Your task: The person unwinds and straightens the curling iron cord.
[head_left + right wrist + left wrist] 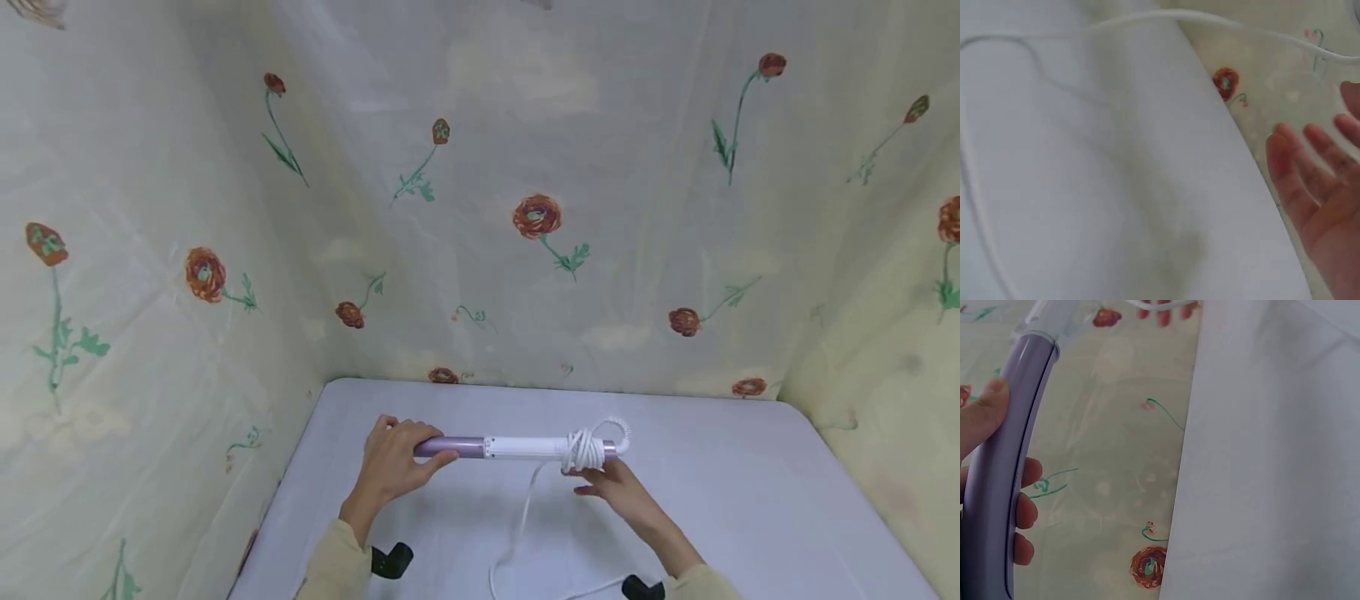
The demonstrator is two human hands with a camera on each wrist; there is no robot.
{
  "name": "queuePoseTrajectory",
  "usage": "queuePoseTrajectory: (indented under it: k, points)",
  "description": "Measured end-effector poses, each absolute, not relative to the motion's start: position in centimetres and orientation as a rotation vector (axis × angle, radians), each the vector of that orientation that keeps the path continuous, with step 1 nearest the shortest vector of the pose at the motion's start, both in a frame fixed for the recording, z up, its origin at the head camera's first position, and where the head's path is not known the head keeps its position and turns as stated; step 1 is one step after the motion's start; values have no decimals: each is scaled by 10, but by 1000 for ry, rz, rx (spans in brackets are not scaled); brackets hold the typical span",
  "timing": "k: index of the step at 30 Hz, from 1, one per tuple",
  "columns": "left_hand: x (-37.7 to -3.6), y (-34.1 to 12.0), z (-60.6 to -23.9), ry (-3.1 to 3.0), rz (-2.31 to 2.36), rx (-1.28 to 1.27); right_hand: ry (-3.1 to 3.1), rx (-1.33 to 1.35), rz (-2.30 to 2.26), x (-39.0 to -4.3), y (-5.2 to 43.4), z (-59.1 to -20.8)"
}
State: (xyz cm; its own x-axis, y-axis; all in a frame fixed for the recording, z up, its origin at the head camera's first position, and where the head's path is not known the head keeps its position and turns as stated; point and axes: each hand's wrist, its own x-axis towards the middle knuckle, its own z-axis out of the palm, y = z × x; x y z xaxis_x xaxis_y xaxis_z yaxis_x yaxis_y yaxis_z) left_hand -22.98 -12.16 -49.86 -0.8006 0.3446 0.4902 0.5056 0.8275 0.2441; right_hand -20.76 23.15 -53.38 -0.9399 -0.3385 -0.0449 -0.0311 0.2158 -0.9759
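A slim purple and white hair straightener [525,447] is held level above the table. My left hand [397,458] grips its purple end, thumb on one side and fingers curled round the other, as the left wrist view shows on the purple body [1007,456]. White cord [582,451] is wound in several turns near the right end, where a ribbed sleeve [621,429] loops out. Just below these turns is my right hand [618,493]. In the right wrist view its fingers [1319,165] are spread and loosely bent, with nothing held between them.
A loose length of cord [525,508] hangs from the turns down to the white table [750,500] and runs toward the right wrist. Flower-printed cloth [622,233] surrounds the table at the back and sides. Dark wrist-worn pieces [392,561] show near both sleeves.
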Motion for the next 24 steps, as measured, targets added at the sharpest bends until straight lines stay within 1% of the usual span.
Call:
queuePoseTrajectory:
  k: [2, 5, 7, 10, 15, 20, 24]
  points:
    - [-230, -121, -498, -2582, -515, -633, 2135, -356, -1931, -218, 229, -533]
    - [-231, -121, -497, -2587, -515, -624, 1909, -532, -2052, -228, 222, -531]
    - [-230, -121, -497, -2586, -522, -624, 1766, -619, -2104, -231, 219, -531]
    - [-231, -122, -497, -2583, -516, -630, 1610, -652, -2169, -231, 217, -533]
    - [-232, -123, -497, -2581, -527, -629, 1469, -640, -2218, -227, 223, -541]
    - [-232, -126, -500, -2580, -532, -642, 1654, -541, -2142, -227, 233, -549]
    - [-231, -127, -502, -2592, -520, -650, 1858, -444, -2008, -226, 236, -535]
